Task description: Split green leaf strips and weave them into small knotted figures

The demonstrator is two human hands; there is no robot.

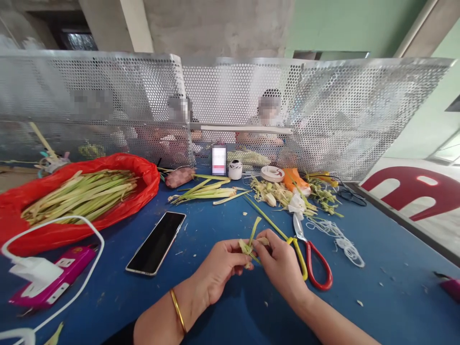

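My left hand [223,262] and my right hand [279,261] meet above the blue table. Between their fingertips is a small bundle of folded pale-green leaf strips [246,247], with one strip end pointing upward. My left hand grips it from the left, thumb across it. From the other side, the thumb and fingers of my right hand pinch the strips; part of the bundle is hidden behind the fingers. Scissors [325,279] with a red and a yellow handle lie just right of my right hand. A long green stalk [266,217] slants toward that hand.
A red plastic bag [148,178] of leaf strips and a purple power strip [70,268] with a white plug lie left. A black-screened phone [156,243] is near my left arm. Leaf scraps [271,191], tape [272,173] and white string [350,249] lie right. A perforated metal screen [223,91] separates people opposite.
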